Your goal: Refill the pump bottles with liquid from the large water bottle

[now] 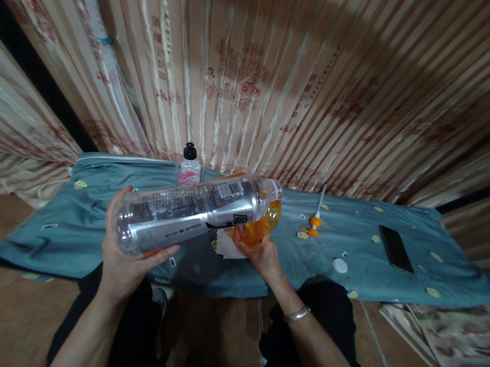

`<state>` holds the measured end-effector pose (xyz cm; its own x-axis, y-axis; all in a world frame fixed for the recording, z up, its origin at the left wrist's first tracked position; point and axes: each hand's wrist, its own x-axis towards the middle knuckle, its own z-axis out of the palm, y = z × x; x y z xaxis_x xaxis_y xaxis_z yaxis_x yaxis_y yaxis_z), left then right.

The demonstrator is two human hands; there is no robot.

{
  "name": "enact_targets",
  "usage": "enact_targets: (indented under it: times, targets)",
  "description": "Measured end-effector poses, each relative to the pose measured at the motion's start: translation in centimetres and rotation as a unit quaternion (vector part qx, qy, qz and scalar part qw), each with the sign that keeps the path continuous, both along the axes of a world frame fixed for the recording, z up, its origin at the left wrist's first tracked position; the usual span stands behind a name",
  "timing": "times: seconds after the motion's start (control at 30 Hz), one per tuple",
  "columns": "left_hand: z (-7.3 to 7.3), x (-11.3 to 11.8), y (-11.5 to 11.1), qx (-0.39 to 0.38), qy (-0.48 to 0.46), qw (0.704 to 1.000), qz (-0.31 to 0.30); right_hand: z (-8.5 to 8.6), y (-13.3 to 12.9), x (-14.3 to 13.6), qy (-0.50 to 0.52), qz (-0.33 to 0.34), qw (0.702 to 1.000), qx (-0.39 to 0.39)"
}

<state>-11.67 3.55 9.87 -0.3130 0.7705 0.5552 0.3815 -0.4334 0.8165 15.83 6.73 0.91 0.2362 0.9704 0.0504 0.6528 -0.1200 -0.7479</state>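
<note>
My left hand (123,263) is wrapped round the lower end of a large clear bottle (188,215) with a silver label. This bottle is tilted nearly flat, its uncapped mouth pointing right. Under and behind that mouth, my right hand (263,255) grips a smaller clear bottle (271,216) with orange-yellow contents or label; I cannot tell which. The mouths are close, though whether they touch is hidden. An orange pump head (315,223) with a pale tube lies to the right on the cloth. A white round cap (340,266) lies nearer to me.
A teal patterned cloth (78,224) covers the low surface. At its back stands a small bottle with a black cap (190,168). A dark phone (396,249) lies at the right. White paper (230,247) sits under my right hand. A pleated curtain (263,74) hangs behind.
</note>
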Motion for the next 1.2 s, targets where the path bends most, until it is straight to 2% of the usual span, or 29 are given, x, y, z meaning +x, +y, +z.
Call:
enact_targets:
  times: [0.43,0.67,0.97,1.2]
  targets:
    - [-0.03,-0.05,-0.02,0.013,0.014,1.0,-0.01,0.03,0.09,0.05,-0.018,-0.009,1.0,-0.019]
    - [-0.41,-0.24,0.07,0.023,0.017,1.0,-0.01,0.05,-0.02,0.01,-0.017,0.0,1.0,0.001]
    - [-0.19,-0.08,0.07,0.02,0.002,1.0,-0.016,0.17,0.01,-0.02,-0.015,-0.003,1.0,-0.011]
    - [-0.18,-0.12,0.11,0.025,0.011,1.0,-0.006,0.07,-0.04,-0.05,-0.006,0.0,1.0,0.013]
